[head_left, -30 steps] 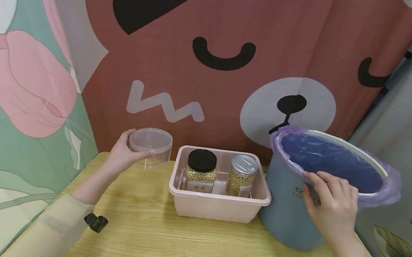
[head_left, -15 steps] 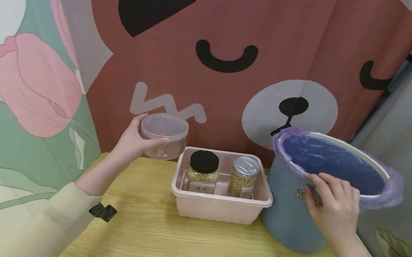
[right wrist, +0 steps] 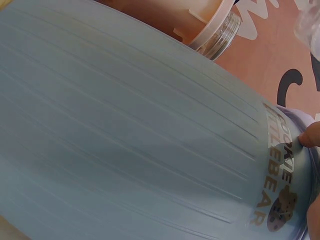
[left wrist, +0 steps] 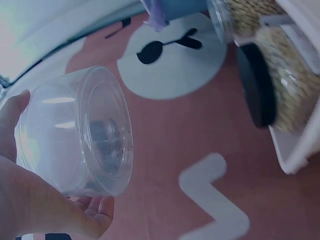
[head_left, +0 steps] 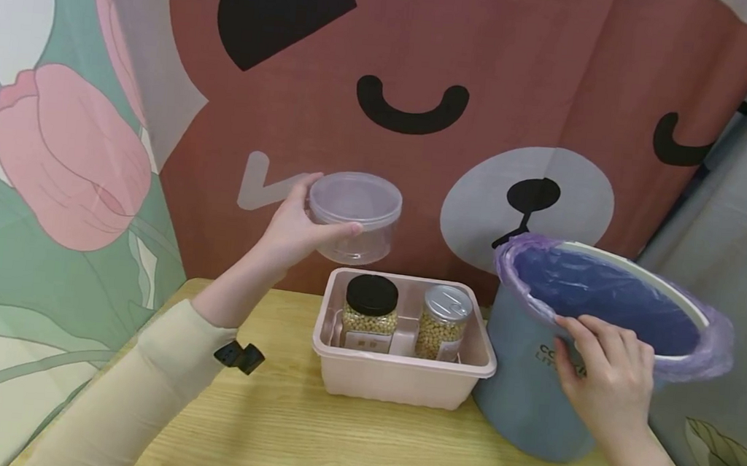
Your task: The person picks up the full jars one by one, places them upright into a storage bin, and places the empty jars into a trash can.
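My left hand point(head_left: 295, 230) grips a clear plastic tub point(head_left: 362, 241) with a translucent lid, held in the air above the back left of a pink bin. In the left wrist view the tub point(left wrist: 60, 130) looks empty, with the thumb and fingers around its sides. The right hand point(head_left: 609, 368) pinches the near rim of a blue trash can point(head_left: 525, 398), where a purple bag point(head_left: 710, 347) folds over the edge. Printed lettering on the can's side point(right wrist: 150, 130) shows in the right wrist view, which catches only bits of that hand's fingers.
The pink bin point(head_left: 395, 381) stands on the wooden table point(head_left: 304, 440), left of the can. Inside it are a black-lidded jar point(head_left: 370, 313) and a silver-topped can of beans point(head_left: 443, 323). A bear-patterned curtain point(head_left: 407, 53) hangs behind.
The left hand has carried the clear tub up and to the right, from over the table's left back to above the pink bin. The right hand stays at the can's rim.
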A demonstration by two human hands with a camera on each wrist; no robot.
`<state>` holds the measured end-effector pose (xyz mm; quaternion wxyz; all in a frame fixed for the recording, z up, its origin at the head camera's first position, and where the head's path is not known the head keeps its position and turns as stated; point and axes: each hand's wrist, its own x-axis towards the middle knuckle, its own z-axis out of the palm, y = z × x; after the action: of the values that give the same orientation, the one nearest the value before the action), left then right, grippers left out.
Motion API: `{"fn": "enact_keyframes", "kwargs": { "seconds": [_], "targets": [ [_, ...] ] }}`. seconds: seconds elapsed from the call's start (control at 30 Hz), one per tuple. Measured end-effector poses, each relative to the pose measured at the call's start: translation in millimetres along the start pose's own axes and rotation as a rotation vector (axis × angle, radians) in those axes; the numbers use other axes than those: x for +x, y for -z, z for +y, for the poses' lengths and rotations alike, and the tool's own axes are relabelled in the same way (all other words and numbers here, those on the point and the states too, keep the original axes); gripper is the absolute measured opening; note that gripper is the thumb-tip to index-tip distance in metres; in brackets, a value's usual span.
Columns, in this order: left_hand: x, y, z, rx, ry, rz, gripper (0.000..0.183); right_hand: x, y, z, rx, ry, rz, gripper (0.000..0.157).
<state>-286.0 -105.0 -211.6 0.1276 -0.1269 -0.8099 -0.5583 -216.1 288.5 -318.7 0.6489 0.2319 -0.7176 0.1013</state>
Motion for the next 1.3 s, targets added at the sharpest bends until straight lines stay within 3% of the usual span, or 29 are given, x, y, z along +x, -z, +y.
{"fn": "enact_keyframes", "kwargs": {
  "seconds": [0.33, 0.5, 0.63, 0.83, 1.03, 1.17, 1.3],
  "targets": [
    [19.3, -47.5, 38.7, -0.068, -0.084, -0.033, 0.104, 1, 0.0, 1, 0.001, 0.002, -0.004, 0.027],
    [25.7, -78.4, 56.8, -0.071, -0.137, -0.043, 0.104, 2, 0.1, 0, 0.002, 0.001, 0.0, 0.027],
    [28.8, -106.2, 66.1, -0.045, -0.14, -0.064, 0.104, 2, 0.0, -1, 0.004, -0.002, 0.005, 0.027],
    [31.0, -150.5, 70.3, -0.008, -0.15, -0.098, 0.104, 1, -0.3, -1, 0.005, -0.002, 0.004, 0.027],
    [28.5, -192.6, 70.0, 0.057, -0.116, -0.129, 0.102, -1, -0.3, 1, -0.006, 0.005, -0.008, 0.03],
    [26.1, -211.8, 67.0, 0.09, -0.101, -0.141, 0.102, -2, -0.3, 2, -0.01, 0.009, -0.013, 0.03],
    [23.5, -221.4, 62.4, 0.093, -0.093, -0.164, 0.099, -1, -0.5, 2, -0.012, 0.014, -0.015, 0.031]
  ]
}}
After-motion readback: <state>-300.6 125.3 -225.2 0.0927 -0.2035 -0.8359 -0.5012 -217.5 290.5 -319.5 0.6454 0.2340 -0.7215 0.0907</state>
